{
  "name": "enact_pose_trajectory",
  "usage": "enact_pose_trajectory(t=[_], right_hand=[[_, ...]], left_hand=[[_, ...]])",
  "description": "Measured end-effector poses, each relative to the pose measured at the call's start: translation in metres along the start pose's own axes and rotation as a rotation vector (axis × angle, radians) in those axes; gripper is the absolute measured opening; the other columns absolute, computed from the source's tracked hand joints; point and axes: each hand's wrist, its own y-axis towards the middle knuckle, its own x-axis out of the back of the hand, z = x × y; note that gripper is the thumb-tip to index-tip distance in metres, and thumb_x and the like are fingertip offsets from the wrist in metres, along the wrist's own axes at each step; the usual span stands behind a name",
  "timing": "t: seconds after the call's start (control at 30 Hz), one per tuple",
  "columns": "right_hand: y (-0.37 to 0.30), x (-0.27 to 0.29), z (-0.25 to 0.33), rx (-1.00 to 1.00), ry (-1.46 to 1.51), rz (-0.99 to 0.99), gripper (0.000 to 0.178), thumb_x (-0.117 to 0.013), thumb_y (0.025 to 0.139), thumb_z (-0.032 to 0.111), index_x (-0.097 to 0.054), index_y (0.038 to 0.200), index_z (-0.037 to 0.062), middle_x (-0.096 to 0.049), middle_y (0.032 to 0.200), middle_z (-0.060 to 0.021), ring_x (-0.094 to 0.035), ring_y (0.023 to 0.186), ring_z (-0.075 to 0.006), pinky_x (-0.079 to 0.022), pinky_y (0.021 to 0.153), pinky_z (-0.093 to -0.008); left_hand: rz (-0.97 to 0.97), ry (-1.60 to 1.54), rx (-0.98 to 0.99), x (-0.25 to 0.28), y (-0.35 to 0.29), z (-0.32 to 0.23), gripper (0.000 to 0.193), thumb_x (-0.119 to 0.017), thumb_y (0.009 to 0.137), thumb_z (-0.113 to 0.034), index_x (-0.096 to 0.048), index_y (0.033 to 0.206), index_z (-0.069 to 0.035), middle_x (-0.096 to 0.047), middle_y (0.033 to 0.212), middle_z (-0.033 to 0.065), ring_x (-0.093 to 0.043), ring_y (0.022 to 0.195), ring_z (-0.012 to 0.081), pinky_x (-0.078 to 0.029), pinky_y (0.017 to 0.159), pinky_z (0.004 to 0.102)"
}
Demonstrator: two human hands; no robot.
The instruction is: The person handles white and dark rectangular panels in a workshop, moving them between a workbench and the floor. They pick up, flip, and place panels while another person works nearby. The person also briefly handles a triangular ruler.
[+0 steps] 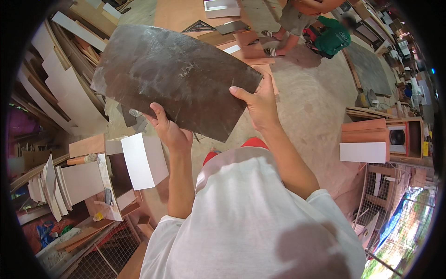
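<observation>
Overhead, one dark panel (174,79), two hands.

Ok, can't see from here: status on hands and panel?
Both hands, left hand and right hand, grip dark panel, held up. White board below, clear of it.

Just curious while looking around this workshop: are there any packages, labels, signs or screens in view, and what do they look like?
No screens, signs or readable labels show.
White box: far floor, top centre, shallow, rectangular.
Green bag: floor beside a seated person, top right, soft, dark green.
</observation>
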Motion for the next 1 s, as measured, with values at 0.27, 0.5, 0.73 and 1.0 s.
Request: enact_pose_trajectory(t=[0.27,0.5,0.73,1.0], right_hand=[[0.006,-0.001,0.0,-0.029,0.059,-0.037,0.08,-0.079,0.084,-0.007,-0.034,0.15,-0.0064,-0.065,0.123,-0.0156,-0.068,0.107,-0.021,-0.058,0.093,-0.0346],[0.009,0.001,-0.016,0.014,0.08,-0.139,0.062,-0.077,0.089,0.001,-0.045,0.142,-0.0086,-0.066,0.122,-0.0135,-0.068,0.104,-0.0172,-0.055,0.091,-0.0301],[0.003,-0.004,-0.011,0.078,-0.033,-0.117,0.058,-0.077,0.089,0.002,-0.049,0.139,-0.0082,-0.067,0.12,-0.0126,-0.067,0.104,-0.0163,-0.056,0.088,-0.0298],[0.0,0.022,0.016,-0.166,0.042,0.032,0.048,-0.067,0.097,0.003,-0.051,0.141,-0.0087,-0.068,0.121,-0.016,-0.072,0.099,-0.0177,-0.061,0.083,-0.0313]], left_hand=[[0.051,-0.06,0.025,0.012,-0.01,0.002,0.051,-0.059,0.109,-0.029,-0.039,0.156,-0.025,-0.054,0.147,0.004,-0.058,0.131,0.024,-0.055,0.109,0.0453],[0.024,-0.064,0.027,0.015,-0.015,0.001,0.051,-0.059,0.109,-0.027,-0.039,0.156,-0.024,-0.056,0.145,0.005,-0.06,0.127,0.0232,-0.057,0.107,0.0441],[0.033,-0.019,0.035,0.018,-0.016,0.003,0.053,-0.059,0.109,-0.031,-0.037,0.157,-0.027,-0.054,0.147,0.0036,-0.058,0.13,0.0241,-0.055,0.109,0.0454],[-0.059,0.012,0.096,0.021,-0.01,-0.003,0.053,-0.055,0.111,-0.035,-0.037,0.158,-0.02,-0.052,0.15,0.0044,-0.054,0.135,0.0266,-0.05,0.113,0.0474]])
